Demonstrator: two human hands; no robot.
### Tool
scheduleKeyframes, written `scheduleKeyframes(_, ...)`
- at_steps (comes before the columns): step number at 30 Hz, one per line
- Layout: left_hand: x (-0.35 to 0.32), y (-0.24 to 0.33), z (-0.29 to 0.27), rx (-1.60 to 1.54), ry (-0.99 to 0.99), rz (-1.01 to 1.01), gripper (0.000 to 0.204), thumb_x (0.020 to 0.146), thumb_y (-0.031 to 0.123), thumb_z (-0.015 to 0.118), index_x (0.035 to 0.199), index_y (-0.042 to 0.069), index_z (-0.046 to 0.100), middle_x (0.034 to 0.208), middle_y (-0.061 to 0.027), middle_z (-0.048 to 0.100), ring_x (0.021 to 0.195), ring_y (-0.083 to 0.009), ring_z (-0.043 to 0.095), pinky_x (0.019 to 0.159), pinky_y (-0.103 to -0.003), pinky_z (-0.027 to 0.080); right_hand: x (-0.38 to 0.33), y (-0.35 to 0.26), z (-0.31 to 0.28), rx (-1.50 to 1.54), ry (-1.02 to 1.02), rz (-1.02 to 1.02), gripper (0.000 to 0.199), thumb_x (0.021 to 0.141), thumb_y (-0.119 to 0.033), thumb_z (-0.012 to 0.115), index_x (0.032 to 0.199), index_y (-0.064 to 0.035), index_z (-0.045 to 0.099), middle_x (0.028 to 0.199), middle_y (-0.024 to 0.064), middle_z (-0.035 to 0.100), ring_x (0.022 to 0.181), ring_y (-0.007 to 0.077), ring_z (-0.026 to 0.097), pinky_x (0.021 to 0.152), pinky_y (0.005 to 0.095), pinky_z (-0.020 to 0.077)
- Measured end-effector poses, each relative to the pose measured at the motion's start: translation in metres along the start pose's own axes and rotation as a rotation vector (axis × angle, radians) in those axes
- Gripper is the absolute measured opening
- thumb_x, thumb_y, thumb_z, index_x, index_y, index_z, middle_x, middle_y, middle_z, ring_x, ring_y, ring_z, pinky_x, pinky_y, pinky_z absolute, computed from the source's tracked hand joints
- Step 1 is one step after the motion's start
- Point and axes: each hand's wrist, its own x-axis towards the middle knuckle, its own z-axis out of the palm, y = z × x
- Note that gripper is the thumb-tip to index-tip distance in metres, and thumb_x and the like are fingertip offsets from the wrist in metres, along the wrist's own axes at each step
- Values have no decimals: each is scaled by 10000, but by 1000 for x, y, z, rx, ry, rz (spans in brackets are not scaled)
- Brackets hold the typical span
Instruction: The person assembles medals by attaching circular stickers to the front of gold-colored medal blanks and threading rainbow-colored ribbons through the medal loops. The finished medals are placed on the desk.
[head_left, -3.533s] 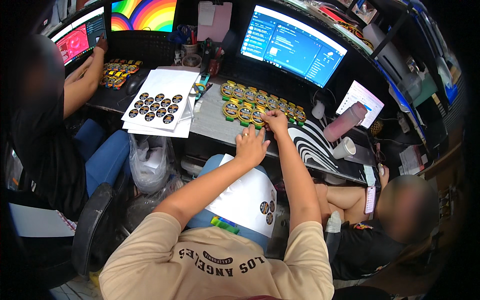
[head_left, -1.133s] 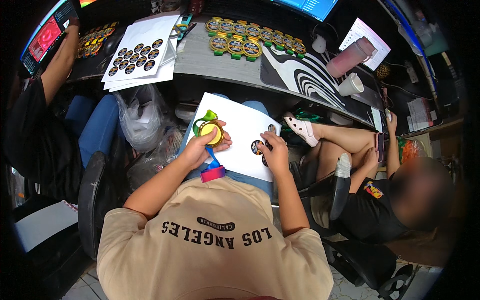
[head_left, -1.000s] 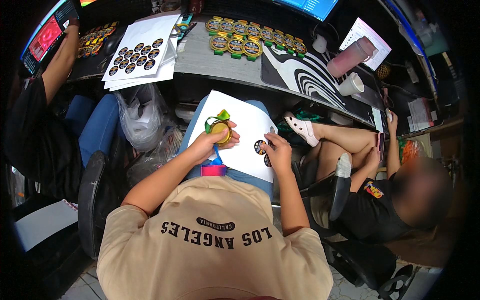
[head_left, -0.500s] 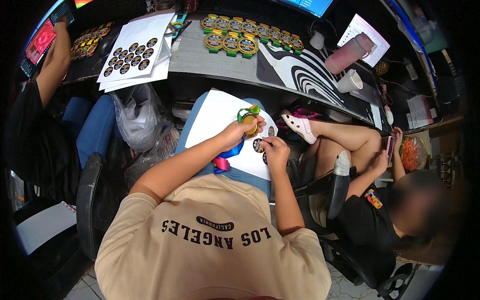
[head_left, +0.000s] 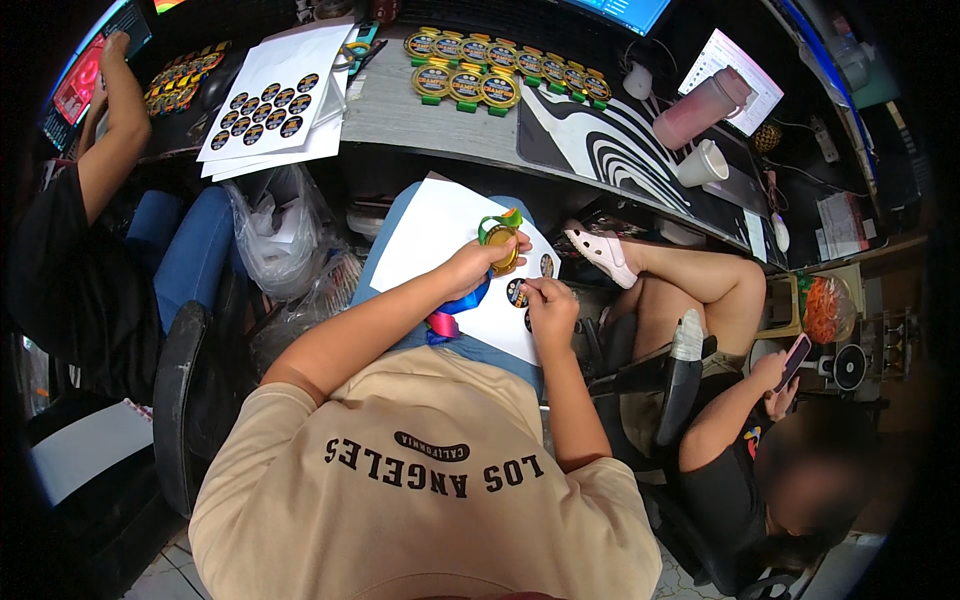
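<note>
On my lap lies a white sticker sheet (head_left: 410,240) with a few round black stickers near its right edge. My left hand (head_left: 476,264) is closed around a gold medal (head_left: 503,244), its plain gold face turned up. A green, blue and pink ribbon (head_left: 466,303) hangs from the medal under that hand. Just to the right, my right hand (head_left: 553,309) pinches at the edge of a round black sticker (head_left: 516,292). Whether this sticker has lifted off the sheet I cannot tell. Another sticker (head_left: 546,265) shows beyond the right fingers.
Finished-looking medals (head_left: 465,85) lie in rows on the grey desk (head_left: 380,115). More sticker sheets (head_left: 262,110) are at its left, near scissors (head_left: 362,52). A pink bottle (head_left: 700,108) and white cup (head_left: 703,163) stand right. People sit on both sides; one holds a phone (head_left: 792,360).
My hands stay nearly in place, the right fingers still at the sticker's edge. The person on the right has lowered their head and shifted the phone.
</note>
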Motion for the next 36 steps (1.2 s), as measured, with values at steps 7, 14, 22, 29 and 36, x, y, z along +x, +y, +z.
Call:
scheduleKeyframes(7, 2, -2, -2, 2, 24, -21, 362, 1009, 245, 467, 1309, 44, 496, 1327, -105, 539, 1170, -212, 572, 975, -318, 457, 2, -7, -5, -17, -64, 56, 97, 747, -82, 751, 803, -17, 706, 757, 123, 673, 706, 291, 650, 651, 362, 505)
scheduleKeyframes(14, 4, -3, -3, -8, 17, -31, 375, 1010, 262, 472, 1313, 43, 494, 1324, -103, 538, 1168, -220, 571, 982, -325, 457, 8, -6, -10, -14, -142, 11, 153, 750, -90, 737, 890, -30, 720, 841, 139, 666, 783, 322, 640, 708, 394, 503)
scheduleKeyframes(22, 12, -7, -7, -4, -7, -20, 391, 1011, 289, 475, 1313, 42, 490, 1300, -102, 543, 1165, -222, 569, 979, -327, 463, 17, 8, -8, 13, -189, -10, 212, 694, -51, 767, 904, -39, 746, 829, 108, 672, 792, 254, 646, 731, 337, 507)
scheduleKeyframes(29, 24, -11, -5, 8, 9, -43, 388, 1016, 307, 470, 1298, 43, 496, 1288, -99, 542, 1145, -219, 581, 959, -322, 475, 18, 22, -4, 184, -157, 64, 157, 690, -42, 763, 843, -20, 736, 814, 105, 677, 762, 251, 652, 701, 338, 508)
scheduleKeyframes(36, 29, -12, -5, 29, 16, -47, 401, 1012, 332, 479, 1289, 43, 496, 1242, -92, 554, 1126, -220, 591, 952, -319, 482, 19, 19, -1, 149, -119, 103, 132, 681, -23, 771, 803, -8, 723, 775, 111, 684, 695, 227, 659, 659, 305, 515)
